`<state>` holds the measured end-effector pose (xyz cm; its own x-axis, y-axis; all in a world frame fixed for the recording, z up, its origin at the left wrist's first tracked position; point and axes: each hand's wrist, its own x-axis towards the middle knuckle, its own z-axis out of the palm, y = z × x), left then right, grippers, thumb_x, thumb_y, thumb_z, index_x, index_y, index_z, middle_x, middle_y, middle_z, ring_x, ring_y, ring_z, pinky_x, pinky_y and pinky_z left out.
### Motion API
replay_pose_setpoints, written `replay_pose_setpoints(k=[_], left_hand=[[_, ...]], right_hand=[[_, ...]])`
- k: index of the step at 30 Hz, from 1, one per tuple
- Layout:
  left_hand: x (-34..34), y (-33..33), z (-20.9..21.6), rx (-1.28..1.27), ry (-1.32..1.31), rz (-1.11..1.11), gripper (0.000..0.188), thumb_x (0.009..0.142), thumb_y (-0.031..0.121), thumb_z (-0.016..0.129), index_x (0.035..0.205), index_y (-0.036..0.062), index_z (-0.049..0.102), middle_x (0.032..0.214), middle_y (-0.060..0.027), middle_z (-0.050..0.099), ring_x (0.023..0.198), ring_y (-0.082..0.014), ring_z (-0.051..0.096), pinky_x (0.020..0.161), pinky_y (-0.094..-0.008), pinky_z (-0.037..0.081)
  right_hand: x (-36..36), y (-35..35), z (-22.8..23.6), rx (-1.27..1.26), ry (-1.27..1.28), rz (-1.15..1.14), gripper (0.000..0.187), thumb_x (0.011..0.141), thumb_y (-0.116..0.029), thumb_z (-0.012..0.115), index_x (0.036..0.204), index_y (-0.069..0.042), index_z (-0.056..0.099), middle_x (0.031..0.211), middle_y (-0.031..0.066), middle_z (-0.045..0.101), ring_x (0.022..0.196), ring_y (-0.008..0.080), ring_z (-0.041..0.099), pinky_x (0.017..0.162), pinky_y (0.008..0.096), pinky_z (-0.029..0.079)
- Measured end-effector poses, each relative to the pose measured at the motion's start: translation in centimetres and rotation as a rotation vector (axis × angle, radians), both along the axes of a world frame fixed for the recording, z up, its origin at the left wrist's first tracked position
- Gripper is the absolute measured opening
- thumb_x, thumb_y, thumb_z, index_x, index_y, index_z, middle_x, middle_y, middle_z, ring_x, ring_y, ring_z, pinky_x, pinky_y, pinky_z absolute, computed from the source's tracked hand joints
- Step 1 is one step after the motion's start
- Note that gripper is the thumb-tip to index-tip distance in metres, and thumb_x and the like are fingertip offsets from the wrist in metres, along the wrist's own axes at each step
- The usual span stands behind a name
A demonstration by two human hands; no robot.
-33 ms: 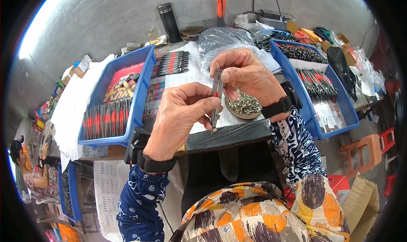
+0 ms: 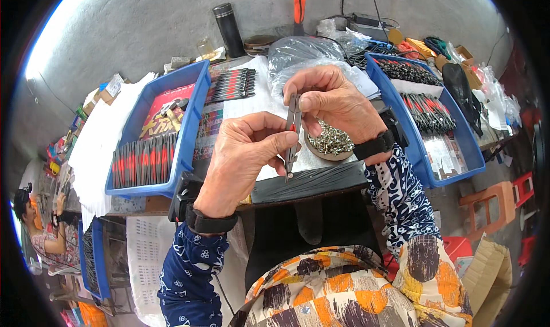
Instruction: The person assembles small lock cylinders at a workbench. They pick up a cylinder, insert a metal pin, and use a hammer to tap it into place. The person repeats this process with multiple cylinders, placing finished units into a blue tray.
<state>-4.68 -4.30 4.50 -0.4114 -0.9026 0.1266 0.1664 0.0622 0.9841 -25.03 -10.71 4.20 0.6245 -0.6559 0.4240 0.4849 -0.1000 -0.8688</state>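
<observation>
Between my two hands, above the near edge of the table, a slim dark grey piece with a red part is held nearly upright. My left hand pinches its lower half between thumb and fingers. Higher up, the thumb and fingers of my right hand grip the top end. A small shiny metal bit shows at the piece's bottom tip. Small brass and silver metal fasteners lie heaped in a round dish below my right hand, which hides part of them.
Blue trays stand left and right, holding rows of black-and-red pieces. More such pieces lie beyond my left hand. A black padded strip lines the table's front edge. Far left, another person sits.
</observation>
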Motion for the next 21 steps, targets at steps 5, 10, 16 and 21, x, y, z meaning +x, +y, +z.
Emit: replay_pose_setpoints(k=[5, 10, 16, 21], left_hand=[[0.2, 0.0, -0.8, -0.006, -0.009, 0.002, 0.016, 0.088, 0.009, 0.071, 0.097, -0.0029, 0.067, 0.079, -0.0089, 0.070, 0.064, -0.0115, 0.065, 0.054, -0.0229, 0.053], [-0.4, 0.4, -1.8, -0.096, -0.011, 0.073, 0.017, 0.088, 0.007, 0.070, 0.101, -0.0038, 0.066, 0.079, -0.0038, 0.068, 0.068, -0.0060, 0.061, 0.060, -0.0206, 0.048], [-1.8, 2.1, -3.2, -0.290, -0.088, 0.313, 0.019, 0.088, 0.003, 0.070, 0.101, -0.0016, 0.057, 0.083, -0.0030, 0.064, 0.068, -0.0045, 0.058, 0.060, -0.0191, 0.049], [-2.0, 2.9, -4.1, -0.278, -0.119, 0.346, 0.010, 0.090, -0.001, 0.065, 0.099, -0.0017, 0.059, 0.079, -0.0037, 0.063, 0.062, -0.0063, 0.059, 0.052, -0.0192, 0.046]], right_hand=[[0.2, 0.1, -0.7, -0.020, 0.014, -0.018, 0.022, 0.087, -0.012, 0.072, 0.101, 0.004, 0.066, 0.080, 0.0083, 0.067, 0.055, 0.0129, 0.063, 0.046, 0.0216, 0.051], [0.2, 1.2, -1.1, -0.019, 0.090, -0.125, 0.021, 0.086, -0.011, 0.072, 0.099, 0.004, 0.066, 0.078, 0.0080, 0.067, 0.055, 0.0120, 0.062, 0.048, 0.0214, 0.051], [0.8, 4.0, -2.1, -0.002, 0.120, -0.338, 0.018, 0.085, -0.004, 0.071, 0.100, 0.005, 0.065, 0.081, 0.0094, 0.067, 0.057, 0.0124, 0.063, 0.049, 0.0222, 0.052], [1.4, 5.7, -3.3, 0.079, 0.090, -0.413, 0.017, 0.087, -0.004, 0.070, 0.099, 0.007, 0.065, 0.079, 0.0068, 0.066, 0.059, 0.0121, 0.064, 0.052, 0.0215, 0.050]])
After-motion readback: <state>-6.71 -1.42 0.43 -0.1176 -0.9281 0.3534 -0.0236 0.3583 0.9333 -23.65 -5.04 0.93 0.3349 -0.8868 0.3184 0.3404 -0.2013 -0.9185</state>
